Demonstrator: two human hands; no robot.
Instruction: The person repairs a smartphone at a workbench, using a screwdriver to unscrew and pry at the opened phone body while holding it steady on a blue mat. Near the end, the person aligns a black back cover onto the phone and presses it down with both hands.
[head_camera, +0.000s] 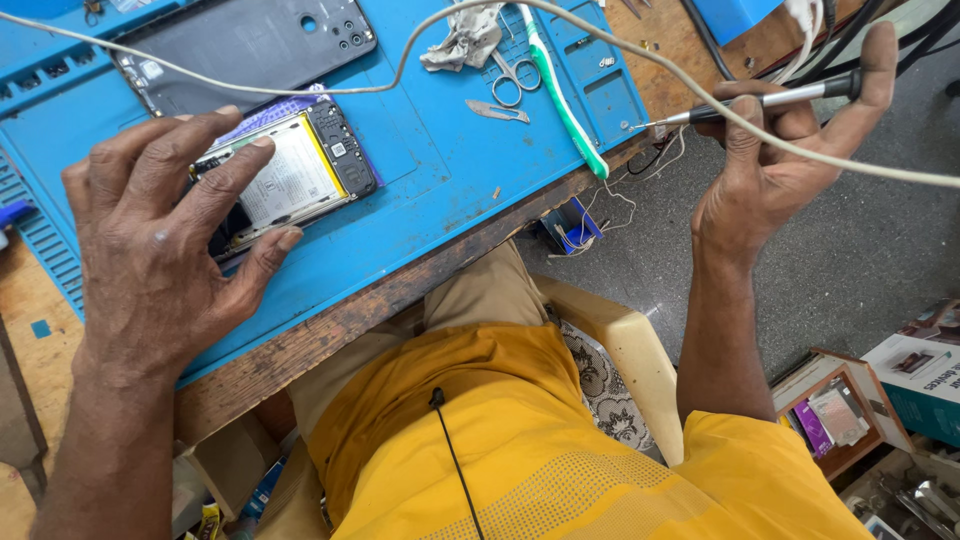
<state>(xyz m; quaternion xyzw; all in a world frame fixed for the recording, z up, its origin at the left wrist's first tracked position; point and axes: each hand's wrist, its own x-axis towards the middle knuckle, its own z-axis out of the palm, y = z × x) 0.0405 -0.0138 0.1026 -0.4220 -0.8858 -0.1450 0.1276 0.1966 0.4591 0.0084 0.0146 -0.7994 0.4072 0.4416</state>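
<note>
Fingers (235, 170) of left hand (160, 250) spread wide, pinning opened phone (285, 175).
Right hand (780, 150) pinches soldering iron (760, 100); brace phone flat on surface (450, 170), tip clear of battery.

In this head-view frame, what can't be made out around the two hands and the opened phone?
- Opened phone: its near end is hidden under the left hand.
- Soldering iron in the right hand: its rear end is hidden behind the fingers.
- Phone back cover: cut off by the top edge.
- Small parts beside the scissors: too small to identify.
</note>
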